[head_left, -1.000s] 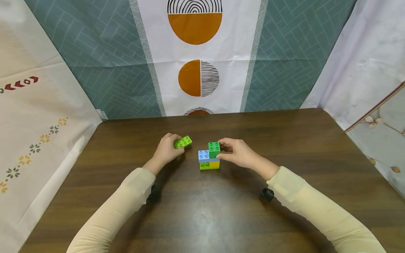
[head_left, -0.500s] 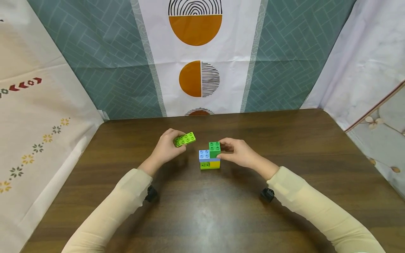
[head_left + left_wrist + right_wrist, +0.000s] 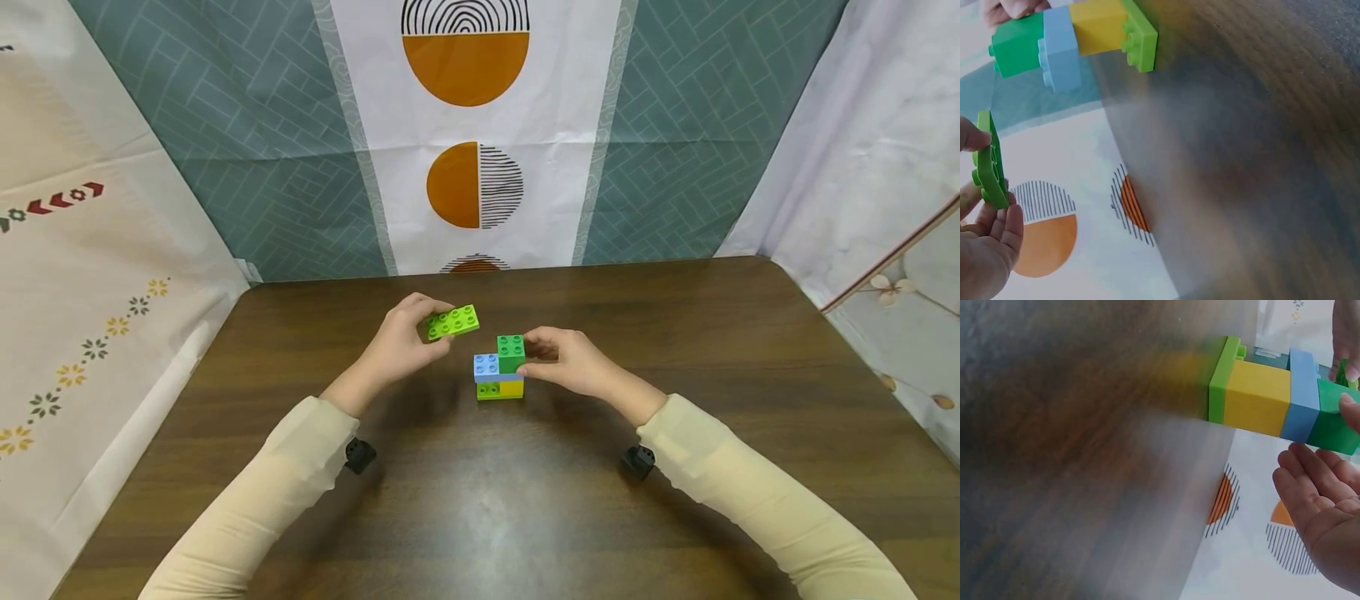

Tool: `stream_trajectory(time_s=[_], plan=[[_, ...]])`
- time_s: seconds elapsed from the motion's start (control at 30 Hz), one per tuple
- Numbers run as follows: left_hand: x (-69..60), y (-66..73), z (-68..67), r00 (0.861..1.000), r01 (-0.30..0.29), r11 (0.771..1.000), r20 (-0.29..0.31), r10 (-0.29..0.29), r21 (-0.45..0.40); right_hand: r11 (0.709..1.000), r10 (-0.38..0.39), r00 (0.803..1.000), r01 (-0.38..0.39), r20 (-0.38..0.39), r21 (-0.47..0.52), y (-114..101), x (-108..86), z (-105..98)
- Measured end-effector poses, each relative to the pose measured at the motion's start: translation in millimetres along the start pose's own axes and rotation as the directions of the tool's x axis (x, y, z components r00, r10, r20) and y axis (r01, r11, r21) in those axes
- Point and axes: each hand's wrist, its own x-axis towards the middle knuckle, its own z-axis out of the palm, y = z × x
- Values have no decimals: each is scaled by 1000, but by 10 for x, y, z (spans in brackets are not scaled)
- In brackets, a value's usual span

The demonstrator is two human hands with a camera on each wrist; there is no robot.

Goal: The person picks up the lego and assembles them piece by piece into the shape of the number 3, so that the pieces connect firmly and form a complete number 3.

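My left hand pinches a flat lime-green toy brick by its left end, raised above the table with its studs up and slightly tilted. To its right stands a small stack: a lime base plate, a yellow block, a light blue brick and a green block on top at the right. My right hand holds the green block from the right, its thumb in front. In the right wrist view the other fingers spread beside the stack, some partly out of frame.
The stack stands on a brown wooden table. A patterned cloth hangs beyond the far edge, and light cloths hang at both sides. Each wrist carries a small black camera.
My left hand has lifted the lime-green brick and moved it right and away from me, nearer to the stack. My right hand stays at the green block.
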Motion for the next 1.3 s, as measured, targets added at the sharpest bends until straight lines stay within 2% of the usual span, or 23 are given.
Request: stream_trajectory(time_s=[0.17,0.33,0.57,0.7,1.0,1.3], plan=[[25,53,-23,999,-50,999,-3,50,21,1000,-13,1000,13,-25,1,-28,-5,-35],[55,92,-41,998,-66,998,0,66,12,1000,-28,999,28,-41,-2,-69,11,-60],[97,146,-27,995,-95,995,32,96,-31,997,-70,992,74,-105,38,-87,11,-111],[107,174,1,991,-116,992,58,119,-49,994,-66,989,77,-134,73,-106,9,-114],[121,270,83,973,-182,981,132,190,-70,993,-60,982,78,-177,94,-152,-6,-95],[120,287,143,959,-201,978,192,208,-55,991,-84,985,98,-148,90,-128,-14,-78]])
